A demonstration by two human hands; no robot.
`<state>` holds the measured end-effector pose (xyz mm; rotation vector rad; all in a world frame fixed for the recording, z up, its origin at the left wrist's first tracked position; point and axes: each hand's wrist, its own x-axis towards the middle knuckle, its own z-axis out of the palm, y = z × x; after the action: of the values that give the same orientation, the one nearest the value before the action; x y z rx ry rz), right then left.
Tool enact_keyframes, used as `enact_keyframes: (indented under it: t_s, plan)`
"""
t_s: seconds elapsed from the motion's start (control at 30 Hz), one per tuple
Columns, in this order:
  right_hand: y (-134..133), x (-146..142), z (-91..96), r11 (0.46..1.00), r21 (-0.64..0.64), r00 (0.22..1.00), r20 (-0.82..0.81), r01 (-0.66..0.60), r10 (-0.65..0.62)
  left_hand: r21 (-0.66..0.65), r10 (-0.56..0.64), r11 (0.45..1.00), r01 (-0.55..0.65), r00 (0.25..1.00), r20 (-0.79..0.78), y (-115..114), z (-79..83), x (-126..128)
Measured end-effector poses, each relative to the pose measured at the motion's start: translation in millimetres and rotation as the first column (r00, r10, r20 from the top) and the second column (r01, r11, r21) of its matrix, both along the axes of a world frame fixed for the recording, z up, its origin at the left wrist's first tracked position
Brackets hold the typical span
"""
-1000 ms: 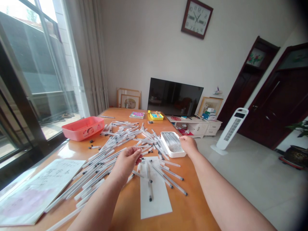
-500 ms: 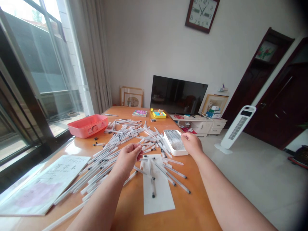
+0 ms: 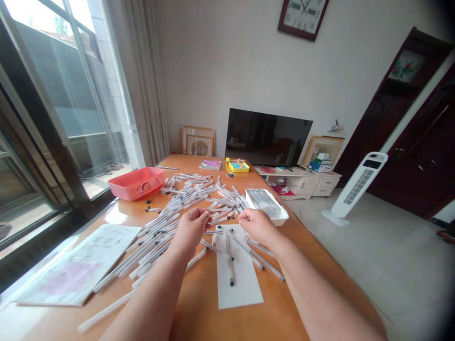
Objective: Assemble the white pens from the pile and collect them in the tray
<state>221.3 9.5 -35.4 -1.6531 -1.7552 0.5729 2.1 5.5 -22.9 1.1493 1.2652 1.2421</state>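
Observation:
Many white pens (image 3: pixel 177 208) lie scattered over an orange wooden table (image 3: pixel 199 308). My left hand (image 3: pixel 192 228) hovers over them with fingers pinched together on something small I cannot make out. My right hand (image 3: pixel 256 224) is curled in a pinch just to its right, above a white paper sheet (image 3: pixel 241 284) that carries a few pens. What the right fingers hold is hidden. A white tray (image 3: pixel 268 205) filled with thin refills stands beyond my right hand.
A pink plastic basket (image 3: pixel 137 182) sits at the left. A writing booklet (image 3: pixel 78 263) lies near the left edge. A small book (image 3: pixel 209 165) and a yellow box (image 3: pixel 238 166) are at the far end. The table's right edge drops to tiled floor with a white fan (image 3: pixel 357 189).
My right hand has come back from the white tray toward the left hand, over the paper sheet. The left hand stayed pinched in place. The view has tilted down slightly.

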Motion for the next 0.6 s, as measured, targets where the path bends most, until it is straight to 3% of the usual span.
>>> enact_keyframes:
  t_s: [0.17,0.33,0.6]
  plan:
    - [2,-1,-3.6,0.998,-0.065,0.991,0.128,-0.018,0.027,-0.009,0.017,1.0,-0.017,1.0,0.013,-3,5.9,1]
    - [10,16,-5.3,0.992,-0.044,0.967,0.23,0.121,-0.108,0.007,0.033,0.999,-0.033,0.999,0.013,-2,6.6,-1]
    - [-1,36,-15.0,0.981,-0.07,0.96,0.232,0.18,-0.159,0.029,0.043,0.999,-0.043,0.999,-0.004,-2,4.4,-2]
